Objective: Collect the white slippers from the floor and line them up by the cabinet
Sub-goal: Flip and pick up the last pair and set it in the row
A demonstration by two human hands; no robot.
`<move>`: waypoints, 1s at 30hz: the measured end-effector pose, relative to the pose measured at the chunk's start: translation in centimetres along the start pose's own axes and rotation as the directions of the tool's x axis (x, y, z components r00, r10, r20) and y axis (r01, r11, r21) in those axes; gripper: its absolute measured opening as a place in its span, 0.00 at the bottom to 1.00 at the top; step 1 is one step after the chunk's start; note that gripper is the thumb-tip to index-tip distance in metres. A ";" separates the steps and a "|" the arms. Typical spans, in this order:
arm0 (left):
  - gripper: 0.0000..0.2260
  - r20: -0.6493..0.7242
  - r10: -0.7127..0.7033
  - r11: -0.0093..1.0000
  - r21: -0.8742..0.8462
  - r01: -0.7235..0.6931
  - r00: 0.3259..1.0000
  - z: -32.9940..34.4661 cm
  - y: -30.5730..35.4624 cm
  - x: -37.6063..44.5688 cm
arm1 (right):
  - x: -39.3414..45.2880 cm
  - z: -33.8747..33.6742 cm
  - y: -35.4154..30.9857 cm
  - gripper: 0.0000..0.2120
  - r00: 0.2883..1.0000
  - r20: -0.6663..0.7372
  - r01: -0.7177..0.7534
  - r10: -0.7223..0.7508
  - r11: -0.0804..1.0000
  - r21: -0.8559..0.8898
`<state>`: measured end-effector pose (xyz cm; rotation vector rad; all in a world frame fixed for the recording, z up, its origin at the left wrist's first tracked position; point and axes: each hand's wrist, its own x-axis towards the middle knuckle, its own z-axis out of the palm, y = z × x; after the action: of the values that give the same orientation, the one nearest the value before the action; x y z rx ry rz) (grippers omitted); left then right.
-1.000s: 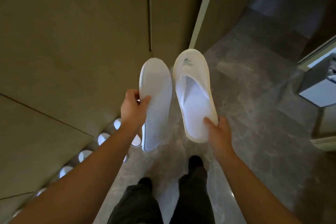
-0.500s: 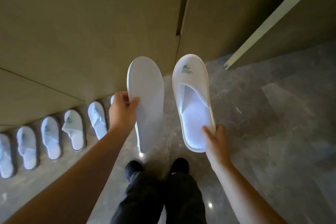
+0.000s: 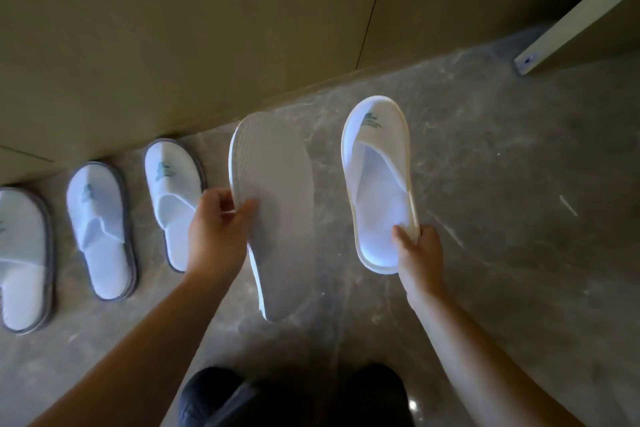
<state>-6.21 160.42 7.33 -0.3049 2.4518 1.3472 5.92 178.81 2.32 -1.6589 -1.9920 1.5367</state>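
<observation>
Feet in dark shoes (image 3: 214, 395) stand on the grey stone floor (image 3: 502, 253) at the bottom edge of the view, facing the cabinet. Above them 2 bare forearms reach forward, each hand carrying 1 white slipper clear of the floor. Left hand (image 3: 216, 232) is closed in a pinch, thumb over the sole and fingers curled behind the edge, on the left slipper (image 3: 277, 204), which is turned sole toward the camera with its toe up toward the cabinet. Right hand (image 3: 417, 253) is closed on the heel rim of the right slipper (image 3: 377, 184), thumb laid inside the footbed, upper facing the camera and the green logo at the toe. Neither carried slipper appears to touch the floor; both hang just short of the cabinet base. Further out and to the left, 3 slippers (image 3: 100, 229) already lie flat in a row, toes toward the cabinet (image 3: 173, 28); the leftmost is cut by the frame edge, so the row may run on unseen. The open floor just right of the third placed slipper (image 3: 169, 198) looks like the next slot. Assessment: task well advanced, 3 visible units placed, 2 in hand and not yet set down; the sole-out unit needs turning upright first. Whether more slippers lie elsewhere cannot be told.
</observation>
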 end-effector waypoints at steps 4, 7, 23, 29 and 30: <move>0.04 0.014 0.032 0.999 0.009 -0.032 0.999 4.0 -5.6 5.4 | 6.4 4.8 5.5 0.12 1.000 -0.006 0.031 -0.031 0.999 0.010; 0.05 0.021 0.082 0.997 0.001 -0.082 0.996 5.8 -8.3 8.7 | 9.9 8.0 8.1 0.12 0.999 0.001 0.051 -0.051 0.998 0.029; 0.05 0.134 0.139 0.989 -0.074 -0.130 0.981 8.8 -6.4 8.3 | 7.0 10.9 3.7 0.14 0.725 0.680 -0.002 -0.111 0.987 0.164; 0.02 0.251 0.120 0.991 -0.090 -0.100 0.960 13.2 -6.2 8.3 | 8.2 6.9 5.4 0.05 0.912 0.376 0.056 -0.166 0.956 0.287; 0.04 0.255 0.111 0.994 -0.008 -0.113 0.961 14.1 -6.9 8.6 | 9.1 6.1 5.7 0.05 0.947 0.279 0.081 -0.157 0.961 0.266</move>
<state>-9.30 168.45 -8.35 0.0110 2.2862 1.3305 2.25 181.68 -9.12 -1.2470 -1.8850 1.9940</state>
